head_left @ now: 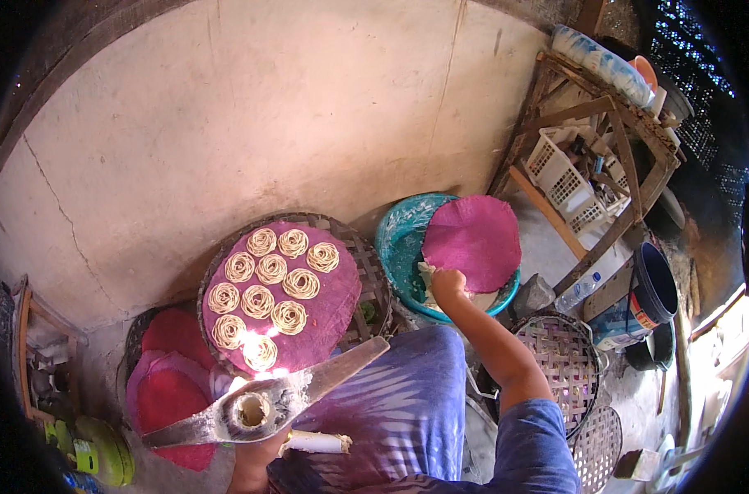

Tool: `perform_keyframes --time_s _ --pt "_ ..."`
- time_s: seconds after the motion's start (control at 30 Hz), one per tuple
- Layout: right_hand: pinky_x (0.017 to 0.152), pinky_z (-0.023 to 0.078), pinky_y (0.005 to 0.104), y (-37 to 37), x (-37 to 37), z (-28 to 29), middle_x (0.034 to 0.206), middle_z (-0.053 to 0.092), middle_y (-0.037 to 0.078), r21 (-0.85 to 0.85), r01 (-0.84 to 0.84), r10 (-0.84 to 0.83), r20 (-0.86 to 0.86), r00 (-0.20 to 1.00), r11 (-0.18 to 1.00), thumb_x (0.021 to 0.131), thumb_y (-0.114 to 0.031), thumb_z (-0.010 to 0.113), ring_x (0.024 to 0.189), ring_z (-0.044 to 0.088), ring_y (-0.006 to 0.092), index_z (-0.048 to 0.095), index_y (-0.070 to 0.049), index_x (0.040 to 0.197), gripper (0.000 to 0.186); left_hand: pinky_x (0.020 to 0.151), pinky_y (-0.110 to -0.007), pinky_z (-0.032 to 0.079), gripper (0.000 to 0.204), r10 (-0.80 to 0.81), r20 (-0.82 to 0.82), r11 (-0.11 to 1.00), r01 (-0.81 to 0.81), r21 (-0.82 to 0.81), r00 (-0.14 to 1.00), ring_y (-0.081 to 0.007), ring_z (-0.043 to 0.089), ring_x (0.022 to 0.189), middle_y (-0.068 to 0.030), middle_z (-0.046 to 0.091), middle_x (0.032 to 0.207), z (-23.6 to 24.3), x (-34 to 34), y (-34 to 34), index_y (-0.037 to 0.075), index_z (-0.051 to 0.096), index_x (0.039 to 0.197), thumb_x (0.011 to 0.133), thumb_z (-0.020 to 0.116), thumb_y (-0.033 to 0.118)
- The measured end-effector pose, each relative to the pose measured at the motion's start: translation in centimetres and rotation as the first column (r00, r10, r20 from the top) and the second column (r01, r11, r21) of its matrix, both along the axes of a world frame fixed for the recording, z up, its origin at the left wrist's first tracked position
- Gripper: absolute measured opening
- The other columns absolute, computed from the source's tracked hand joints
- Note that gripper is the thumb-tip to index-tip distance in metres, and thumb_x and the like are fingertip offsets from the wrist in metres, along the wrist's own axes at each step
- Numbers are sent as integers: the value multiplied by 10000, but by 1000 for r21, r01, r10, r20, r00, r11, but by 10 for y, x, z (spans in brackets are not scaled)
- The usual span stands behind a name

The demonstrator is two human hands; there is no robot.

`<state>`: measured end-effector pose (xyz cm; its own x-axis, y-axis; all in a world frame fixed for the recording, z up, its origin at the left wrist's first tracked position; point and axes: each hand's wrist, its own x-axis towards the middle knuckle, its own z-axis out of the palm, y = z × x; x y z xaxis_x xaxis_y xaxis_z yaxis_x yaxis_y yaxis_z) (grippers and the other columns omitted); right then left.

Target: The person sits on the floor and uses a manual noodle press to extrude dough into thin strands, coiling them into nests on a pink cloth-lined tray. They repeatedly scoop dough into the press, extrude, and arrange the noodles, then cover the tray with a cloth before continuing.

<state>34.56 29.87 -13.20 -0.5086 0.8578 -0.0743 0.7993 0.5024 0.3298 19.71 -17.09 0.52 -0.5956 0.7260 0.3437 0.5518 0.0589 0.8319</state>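
Note:
My left hand [259, 461] is closed beneath a two-handled wooden dough press [251, 410], holding it upright above my lap. Pale dough shows in the press's round hole. A white tube smeared with dough [318, 442] lies beside that hand. My right hand [448, 285] reaches into a teal basin [393, 255], its fingers closed on pale dough [428, 272]. A round pink cloth [473, 239] covers most of the basin's contents. To the left, several coiled noodle nests [271, 269] rest on a pink cloth sheet [335, 284] over a woven tray [374, 288].
Red and pink round cloths [172, 395] lie at the lower left near a green gas cylinder [102, 451]. On the right are woven baskets [560, 362], a dark paint bucket [654, 284], a plastic bottle [578, 291] and a wooden rack [547, 216] with a white crate [560, 173].

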Motion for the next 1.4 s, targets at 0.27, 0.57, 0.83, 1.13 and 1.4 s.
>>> perform_keyframes --time_s 0.27,0.57,0.83,1.13,1.4 --pt "704 563 415 15 6 -39 1104 695 47 -161 -112 116 10 993 980 882 -188 535 948 695 257 716 -136 1065 263 950 -371 443 526 6 -306 997 -30 -75 952 -230 576 1078 -113 600 1172 -3 -7 -11 20 544 1235 750 750 21" --pt "622 511 319 25 84 130 846 674 60 -689 110 1 159 987 716 894 -253 559 711 632 157 679 -86 1128 312 872 -369 507 467 365 -130 918 -332 217 922 -235 616 998 -109 620 1155 35 -71 -72 -29 572 1206 767 726 14" --pt "610 485 302 -133 121 343 755 653 56 -696 -415 99 -447 889 586 895 -178 616 643 577 126 615 -97 1260 373 589 -336 489 294 90 -773 996 -35 87 628 -221 607 655 -63 601 758 95 -83 23 63 644 892 677 795 194" --pt "537 459 298 -264 34 351 736 622 20 254 -826 864 -111 492 503 830 -205 605 632 609 160 676 -148 1126 310 592 -405 498 187 54 -734 994 30 101 677 -286 625 681 -89 588 744 97 -57 55 86 623 858 751 669 231" --pt "486 391 260 -309 16 346 667 467 -34 471 -861 943 156 293 190 773 -179 582 595 510 127 646 -118 1122 361 657 -388 532 275 109 -740 991 -131 28 664 -279 643 755 -75 631 820 98 -80 21 121 622 896 731 701 327"
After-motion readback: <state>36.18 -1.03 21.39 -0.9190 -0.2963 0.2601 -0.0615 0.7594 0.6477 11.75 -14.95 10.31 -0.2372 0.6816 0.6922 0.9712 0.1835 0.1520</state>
